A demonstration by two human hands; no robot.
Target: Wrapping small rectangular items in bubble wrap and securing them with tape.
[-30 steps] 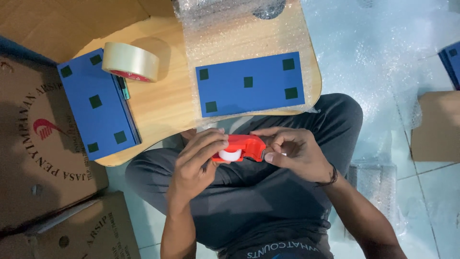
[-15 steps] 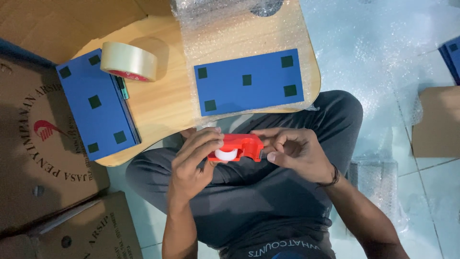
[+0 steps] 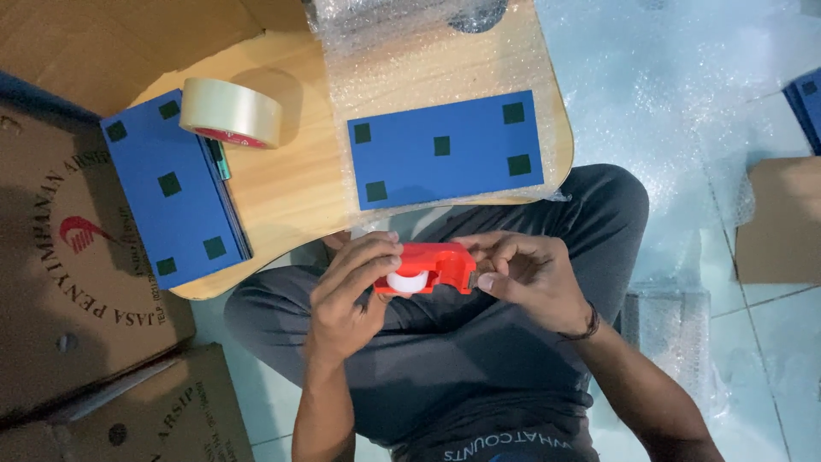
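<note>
the left hand [image 3: 355, 295] curls around one end of a small red plastic tape dispenser [image 3: 425, 269], fingers pressed over its top and thumb under it, holding it above the lap of a person sitting in dark grey trousers [image 3: 445, 376]. the dispenser carries a white roll of tape [image 3: 407, 281] in its round well. the right hand [image 3: 526, 278] pinches the dispenser's other end at the cutter between thumb and fingertips, a dark band on that wrist. just beyond the hands lies a rounded light wooden tabletop [image 3: 291, 192]. on it a sheet of clear bubble wrap [image 3: 419, 60] lies under a flat blue rectangular panel with dark square patches [image 3: 445, 158]. to the left a stack of similar blue panels [image 3: 171, 197] rests on the tabletop's edge, with a wide roll of clear packing tape [image 3: 231, 113] partly on top of it. brown cardboard boxes [image 3: 77, 282] sit on the floor at the left.
</note>
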